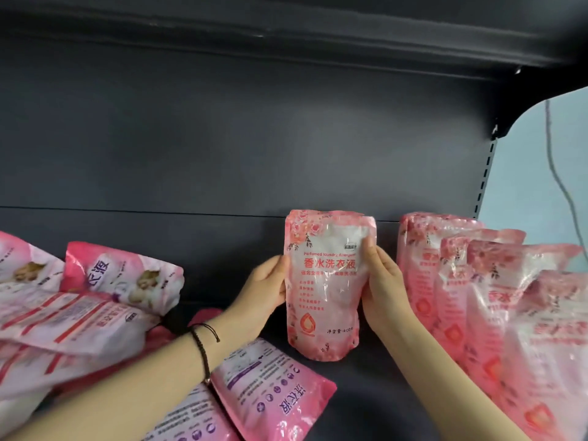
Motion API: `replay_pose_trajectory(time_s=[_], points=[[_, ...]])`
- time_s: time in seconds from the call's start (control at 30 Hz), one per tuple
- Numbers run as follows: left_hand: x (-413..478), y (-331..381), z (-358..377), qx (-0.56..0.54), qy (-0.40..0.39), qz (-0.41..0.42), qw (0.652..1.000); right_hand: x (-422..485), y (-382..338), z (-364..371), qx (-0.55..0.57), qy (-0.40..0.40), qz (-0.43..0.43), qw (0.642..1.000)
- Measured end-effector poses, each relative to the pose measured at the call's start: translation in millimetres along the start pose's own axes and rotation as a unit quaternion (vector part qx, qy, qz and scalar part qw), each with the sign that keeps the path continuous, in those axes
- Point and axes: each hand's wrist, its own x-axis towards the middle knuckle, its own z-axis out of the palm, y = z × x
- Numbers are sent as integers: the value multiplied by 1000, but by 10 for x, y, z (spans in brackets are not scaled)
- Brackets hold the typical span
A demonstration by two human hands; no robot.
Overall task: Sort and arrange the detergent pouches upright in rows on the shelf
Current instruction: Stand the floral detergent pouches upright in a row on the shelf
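Note:
A pink rose-print detergent pouch (324, 291) stands upright on the dark shelf (381, 386), near the back panel. My left hand (264, 297) grips its left edge and my right hand (385, 291) grips its right edge. To its right, a row of several matching pink pouches (496, 300) stands upright, running from the back toward the front. A pile of pink-and-white pouches (79, 313) lies flat and jumbled at the left. Two more pouches (270, 396) lie flat at the front, under my left forearm.
The dark back panel (222, 138) rises behind the shelf, and an upper shelf (286, 30) overhangs. The slotted upright (485, 176) marks the right end, with a pale blue wall and a hanging cable (556, 173) beyond. Bare shelf shows between the held pouch and the row.

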Motion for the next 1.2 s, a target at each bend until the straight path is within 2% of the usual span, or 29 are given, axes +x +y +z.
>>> replay_pose_trajectory(time_s=[0.07, 0.17, 0.27, 0.37, 0.5, 0.73, 0.8, 0.83, 0.87, 0.9, 0.93, 1.0, 1.03, 1.07, 1.13, 1.2], points=[[-34, -79, 5, 47, 15, 23, 999, -59, 61, -87, -18, -12, 10, 1000], [-114, -93, -42, 139, -6, 44, 989, -175, 85, -161, -129, -56, 65, 988], [-242, -163, -62, 261, -71, -7, 963, -325, 137, -278, -271, -91, 132, 949], [-327, -289, 21, 331, -79, -31, 940, -414, 220, -392, -389, -115, 106, 908], [-220, -389, 163, 390, -16, -5, 921, -361, 292, -380, -430, -87, 72, 896], [-57, -435, 172, 408, -3, -8, 913, -218, 306, -322, -434, -76, 93, 893], [-69, -419, 162, 416, -8, -24, 909, -231, 234, -307, -483, -82, 93, 867], [-78, -392, 153, 426, -11, -32, 904, -250, 164, -284, -534, -92, 96, 835], [-95, -349, 134, 444, -14, -38, 895, -268, 101, -275, -603, -113, 82, 785], [-121, -293, 109, 480, -14, -36, 877, -304, 9, -246, -683, -135, 64, 715], [-156, -225, 71, 535, -17, -29, 844, -333, -76, -217, -752, -157, 42, 639], [-246, -63, -37, 671, -36, 3, 740, -387, -199, -145, -823, -194, 18, 534], [-310, 25, -97, 730, -58, 36, 680, -391, -244, -107, -838, -218, 20, 500], [-376, 108, -163, 763, -92, 70, 636, -410, -296, -57, -850, -236, 9, 471], [-490, 227, -301, 774, -170, 120, 598, -440, -362, 28, -868, -262, -15, 421], [-651, 334, -380, 789, -200, 121, 569, -514, -411, 96, -873, -279, -41, 399]])
